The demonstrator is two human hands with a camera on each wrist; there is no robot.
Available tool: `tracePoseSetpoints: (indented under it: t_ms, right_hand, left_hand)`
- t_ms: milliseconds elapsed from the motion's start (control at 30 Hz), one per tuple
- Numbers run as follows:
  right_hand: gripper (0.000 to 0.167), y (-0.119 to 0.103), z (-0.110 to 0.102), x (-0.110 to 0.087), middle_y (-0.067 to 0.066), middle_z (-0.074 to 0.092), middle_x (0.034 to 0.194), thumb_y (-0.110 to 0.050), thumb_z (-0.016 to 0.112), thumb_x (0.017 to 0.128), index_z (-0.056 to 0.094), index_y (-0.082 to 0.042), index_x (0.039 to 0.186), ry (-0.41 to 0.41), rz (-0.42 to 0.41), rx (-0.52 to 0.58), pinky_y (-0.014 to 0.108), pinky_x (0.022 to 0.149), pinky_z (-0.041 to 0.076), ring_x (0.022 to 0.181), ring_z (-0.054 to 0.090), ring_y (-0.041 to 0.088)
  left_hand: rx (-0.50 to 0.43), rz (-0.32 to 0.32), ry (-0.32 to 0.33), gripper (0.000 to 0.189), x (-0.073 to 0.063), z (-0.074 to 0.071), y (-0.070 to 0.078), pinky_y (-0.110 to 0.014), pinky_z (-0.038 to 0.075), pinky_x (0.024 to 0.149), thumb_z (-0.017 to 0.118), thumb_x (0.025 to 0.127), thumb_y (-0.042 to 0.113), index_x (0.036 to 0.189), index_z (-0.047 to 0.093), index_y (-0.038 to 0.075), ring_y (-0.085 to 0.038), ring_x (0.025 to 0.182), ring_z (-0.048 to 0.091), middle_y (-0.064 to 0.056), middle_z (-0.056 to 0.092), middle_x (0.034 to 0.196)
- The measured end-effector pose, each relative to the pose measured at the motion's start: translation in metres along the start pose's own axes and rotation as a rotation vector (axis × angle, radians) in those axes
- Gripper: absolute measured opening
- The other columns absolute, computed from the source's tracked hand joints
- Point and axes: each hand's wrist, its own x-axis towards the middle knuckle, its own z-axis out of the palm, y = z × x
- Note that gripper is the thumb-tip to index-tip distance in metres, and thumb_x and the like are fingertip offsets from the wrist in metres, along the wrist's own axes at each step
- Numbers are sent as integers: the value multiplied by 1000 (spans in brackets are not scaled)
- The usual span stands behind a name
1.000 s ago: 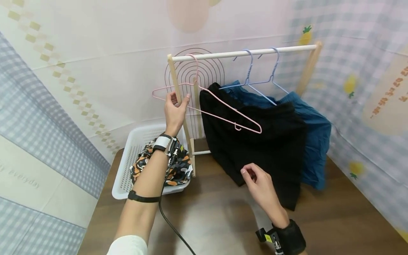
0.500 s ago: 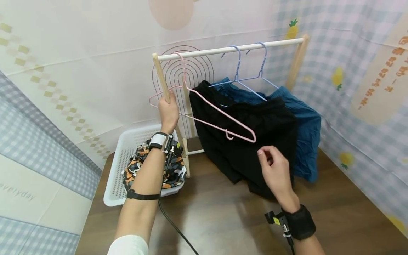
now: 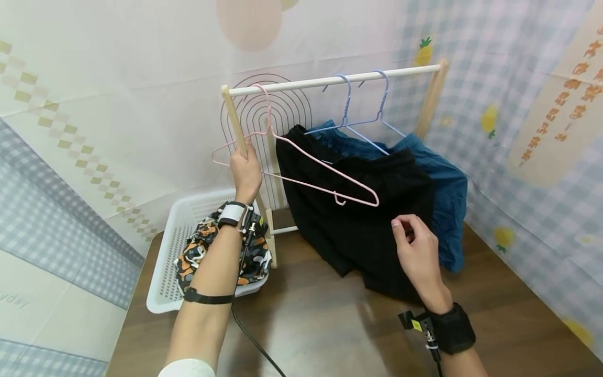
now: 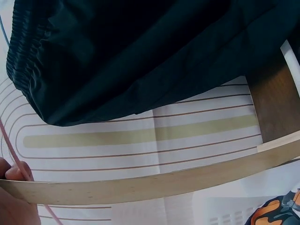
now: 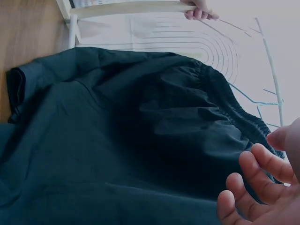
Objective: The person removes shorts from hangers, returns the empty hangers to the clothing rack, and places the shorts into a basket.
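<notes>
Your left hand (image 3: 246, 175) grips the rack's wooden post (image 3: 234, 118), fingers partly hidden beside the pink hanger (image 3: 301, 183), while your right hand (image 3: 418, 251), loosely curled and empty, has black shorts (image 3: 339, 230) beyond its fingertips, partly covering blue shorts (image 3: 447, 193).

Left cloth (image 3: 61, 314) apparently reads "yday" (image 3: 17, 300); right cloth (image 3: 513, 125) bears illegible orange characters (image 3: 560, 102).
</notes>
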Motion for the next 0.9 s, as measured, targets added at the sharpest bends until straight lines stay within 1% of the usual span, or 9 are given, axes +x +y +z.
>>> tracePoseSetpoints:
  t_ms: [133,233,300,400,500,600,700,800,900]
  right_hand:
    - [15,-2,-2,6,15,67,96,-10,63,106,69,3,106,35,-29,-4,13,71,39,80,52,7]
    - [16,-3,-7,15,17,66,95,-9,63,106,69,5,105,82,-69,-8,14,72,38,80,50,4]
    - [17,-3,-10,23,19,64,93,-9,62,106,69,6,105,126,-110,-15,15,71,38,79,49,4]
    - [18,-6,-14,38,22,63,90,-8,61,105,69,8,103,198,-174,-22,19,72,37,78,51,13]
    - [19,-8,-16,52,25,62,91,-8,61,104,68,9,101,231,-229,-33,27,78,35,82,52,29]
    - [18,-10,-17,66,27,61,98,-9,64,103,68,9,104,225,-272,-67,41,86,33,91,50,42]
    - [23,-12,-18,77,30,57,109,-11,68,102,66,8,113,182,-292,-148,53,89,31,98,44,48]
    - [38,-14,-19,84,32,53,120,-18,73,102,62,7,127,113,-268,-241,58,90,33,101,42,49]
    - [53,-15,-21,89,32,53,127,-28,74,101,56,6,138,31,-203,-299,62,92,39,107,48,50]
  left_hand:
    - [12,3,13,44,-3,-5,-2,-24,18,43,45,114,33,73,40,17,-6,46,22,6,30,58]
    - [11,8,13,45,-4,-5,-2,-24,18,43,45,114,33,72,40,17,-6,46,22,6,30,58]
    - [3,14,6,46,-3,-4,-3,-25,18,43,45,114,33,71,40,18,-7,46,23,6,31,58]
    - [-10,36,-9,45,0,-2,-2,-25,19,43,45,114,31,71,40,17,-6,46,24,6,32,59]
    - [-17,45,-23,44,1,-3,-3,-24,20,42,45,114,30,72,40,17,-5,46,25,5,32,59]
    - [-19,50,-25,44,2,-4,-2,-24,20,43,45,114,29,72,40,17,-6,46,25,5,33,59]
    - [-16,57,-19,45,3,-4,-2,-24,20,44,45,114,29,71,40,17,-6,47,25,5,33,59]
    - [-18,59,-17,45,2,-3,-3,-24,20,44,45,114,30,71,39,17,-5,48,25,5,33,59]
    - [-25,57,-27,45,1,-3,-3,-24,20,44,46,114,27,71,39,17,-5,47,25,5,33,58]
